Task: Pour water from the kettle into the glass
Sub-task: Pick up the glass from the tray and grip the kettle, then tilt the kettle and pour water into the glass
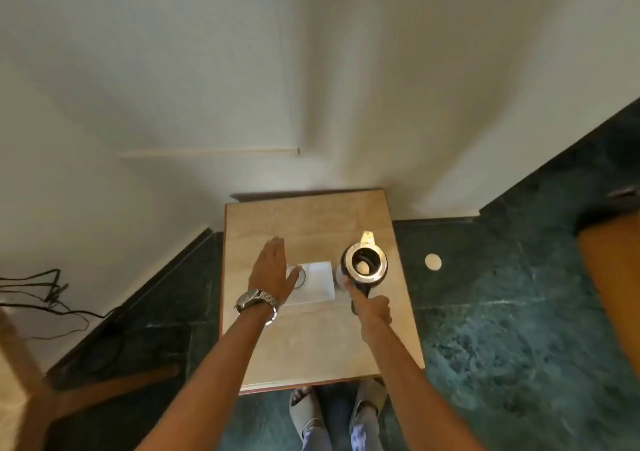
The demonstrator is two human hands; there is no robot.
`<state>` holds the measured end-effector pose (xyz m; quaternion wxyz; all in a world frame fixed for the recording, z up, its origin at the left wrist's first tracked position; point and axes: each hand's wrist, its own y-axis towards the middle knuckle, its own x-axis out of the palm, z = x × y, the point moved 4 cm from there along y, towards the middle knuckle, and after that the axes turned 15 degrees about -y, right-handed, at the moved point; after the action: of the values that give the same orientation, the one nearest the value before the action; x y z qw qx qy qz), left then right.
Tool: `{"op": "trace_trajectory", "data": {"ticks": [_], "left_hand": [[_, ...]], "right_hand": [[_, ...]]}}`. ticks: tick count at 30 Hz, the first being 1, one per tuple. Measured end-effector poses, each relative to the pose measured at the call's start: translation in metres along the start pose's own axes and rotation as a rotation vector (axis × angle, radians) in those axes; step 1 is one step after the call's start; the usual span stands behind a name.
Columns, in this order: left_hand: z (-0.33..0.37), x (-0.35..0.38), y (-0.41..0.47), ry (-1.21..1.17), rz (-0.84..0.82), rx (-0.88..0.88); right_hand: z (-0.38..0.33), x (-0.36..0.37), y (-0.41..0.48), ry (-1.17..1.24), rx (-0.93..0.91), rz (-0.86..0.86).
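A steel kettle with its lid up stands on the right side of a small beige table. My right hand is closed around the kettle's black handle at its near side. A clear glass stands on a white square plate in the middle of the table, left of the kettle. My left hand hovers flat with fingers stretched out, right beside the glass and covering its left edge. A metal watch is on that wrist.
The table stands against a white wall, on a dark green stone floor. A small white disc lies on the floor to the right. Black cables trail at the left. Wooden furniture sits at both frame edges. My feet show below the table.
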<state>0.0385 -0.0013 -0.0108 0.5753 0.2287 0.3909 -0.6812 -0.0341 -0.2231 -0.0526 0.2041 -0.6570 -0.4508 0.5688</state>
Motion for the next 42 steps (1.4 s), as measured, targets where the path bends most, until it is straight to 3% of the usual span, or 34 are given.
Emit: {"op": "trace_trajectory", "data": {"ticks": [4,7,11,15,23,30,42], "left_hand": [[-0.049,0.053,0.016,-0.087,-0.094,-0.203],[-0.073,0.087,0.025,-0.116,-0.141,-0.251],[-0.093,0.118,0.039,-0.214,-0.148,-0.282],[-0.101,0.136,0.048,-0.328,-0.058,-0.299],[-0.098,0.134,0.048,-0.404,0.087,-0.331],[-0.057,0.090,0.010,-0.503,0.108,-0.333],[0.081,-0.078,-0.111,-0.454,0.011,-0.199]], "right_hand": [[0.011,0.031,0.037,0.195,-0.203,-0.049],[0.011,0.042,0.049,0.324,-0.343,0.015],[0.018,0.053,0.061,0.479,-0.385,0.143],[0.028,0.044,0.077,0.490,-0.401,0.373],[0.030,0.007,0.106,0.357,-0.507,0.476],[0.019,-0.054,0.056,0.126,-0.841,0.379],[-0.002,-0.167,-0.112,-0.247,-0.990,0.198]]}}
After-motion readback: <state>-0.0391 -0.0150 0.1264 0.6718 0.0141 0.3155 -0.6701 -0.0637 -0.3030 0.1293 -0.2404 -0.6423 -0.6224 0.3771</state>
